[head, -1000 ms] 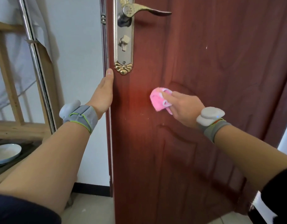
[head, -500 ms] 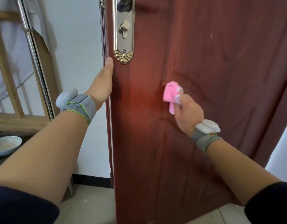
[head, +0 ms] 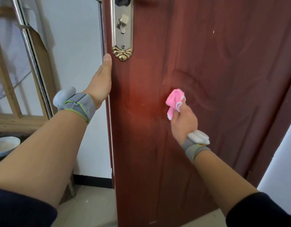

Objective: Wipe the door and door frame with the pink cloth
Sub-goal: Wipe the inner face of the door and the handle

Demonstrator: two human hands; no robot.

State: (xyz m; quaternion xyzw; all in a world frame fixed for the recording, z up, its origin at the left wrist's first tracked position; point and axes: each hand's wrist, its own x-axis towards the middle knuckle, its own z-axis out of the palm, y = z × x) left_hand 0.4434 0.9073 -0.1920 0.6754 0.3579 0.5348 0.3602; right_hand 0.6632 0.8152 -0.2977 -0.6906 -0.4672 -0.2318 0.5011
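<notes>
A dark red-brown door point(head: 215, 66) stands ajar and fills the right of the view. My right hand point(head: 184, 122) grips a bunched pink cloth point(head: 174, 101) and presses it against the door panel, below and right of the brass lock plate point(head: 122, 30). My left hand point(head: 100, 82) holds the door's free edge just below the plate, thumb on the face; its fingers are hidden behind the door. Both wrists wear grey bands.
A white wall point(head: 79, 46) with a black skirting lies behind the door edge. At the left stand a chrome pole point(head: 31, 51), a wooden frame point(head: 7, 89) and a white bowl point(head: 5, 145). Pale floor tiles point(head: 92, 205) lie below.
My right hand with the pink cloth has slid to the right and down across the door panel, turning fingers-up. The left hand has kept its hold on the door edge; the view has tilted down.
</notes>
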